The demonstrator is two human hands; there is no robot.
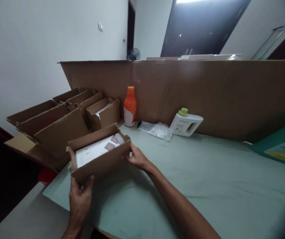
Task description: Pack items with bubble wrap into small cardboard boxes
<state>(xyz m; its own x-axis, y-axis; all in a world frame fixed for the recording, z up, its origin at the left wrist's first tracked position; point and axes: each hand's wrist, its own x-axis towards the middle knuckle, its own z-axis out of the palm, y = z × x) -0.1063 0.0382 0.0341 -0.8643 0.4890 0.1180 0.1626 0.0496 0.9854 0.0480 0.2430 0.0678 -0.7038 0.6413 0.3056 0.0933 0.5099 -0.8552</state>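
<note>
Between my two hands is an open-topped cardboard box point(102, 164), tilted and held over the left part of the table. Inside it lies a flat white item point(92, 152) with brownish squares printed near one end, beside a small translucent object point(119, 138) whose kind I cannot make out. My left hand point(81, 196) grips the box's near left bottom corner, thumb and fingers on the cardboard. At the right end, my right hand point(137, 157) clasps the box's side, its fingertips partly hidden behind the cardboard.
Several open cardboard boxes point(63, 129) stand at the left. An orange bottle point(130, 108), a bubble-wrap pouch point(157, 130) and a white jug with a green cap point(186, 124) are along the tall cardboard panel point(219, 96). A teal container point(281, 146) lies at the right on the pale green tablecloth point(207, 179).
</note>
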